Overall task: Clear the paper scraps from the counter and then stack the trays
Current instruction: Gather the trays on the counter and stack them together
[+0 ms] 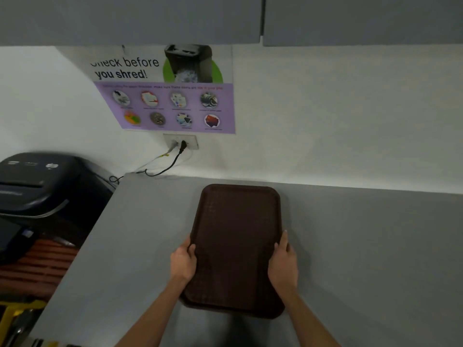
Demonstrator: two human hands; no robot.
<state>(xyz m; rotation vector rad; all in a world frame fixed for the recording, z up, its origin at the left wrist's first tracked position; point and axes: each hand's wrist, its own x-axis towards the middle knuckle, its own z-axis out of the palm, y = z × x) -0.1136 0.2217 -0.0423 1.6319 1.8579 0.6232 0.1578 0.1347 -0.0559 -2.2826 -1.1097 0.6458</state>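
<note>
Brown plastic, with a fine waffle texture across its face: that is the tray [236, 234] you have in the head view. It sits just below the middle of the frame, lying lengthways away from you over the grey counter [363, 246].

Your left hand [184, 262] grips its left long edge and your right hand [284, 261] grips its right long edge, both towards the near end. On each side the thumb lies over the rim and the fingers curl under it, so both hands are clamped on the tray.

Expect it to be light and stiff. It should hold flat without sagging. The textured face should not be slippery, and the raised rim gives you a sure hold. Holding the two long edges as you do keeps it level. A hold nearer the middle of the edges would balance it better, since most of its length lies beyond your hands.

Some things are hard to read:
- **Fingertips:** they are hidden under the rim.
- **Tray and counter:** I cannot tell whether the tray's underside touches the counter or is just above it.
- **Second tray:** along the near edge a second dark lip shows below the first. It may be another tray already beneath this one, but in this dim light it could be only shadow.
- **Left edge of the frame:** the black shredder [37, 186] is cut off there. Below it, at lower left, lies something reddish and slatted [37, 266] that I cannot identify.
- **Counter's right end:** it runs out of frame.
</note>
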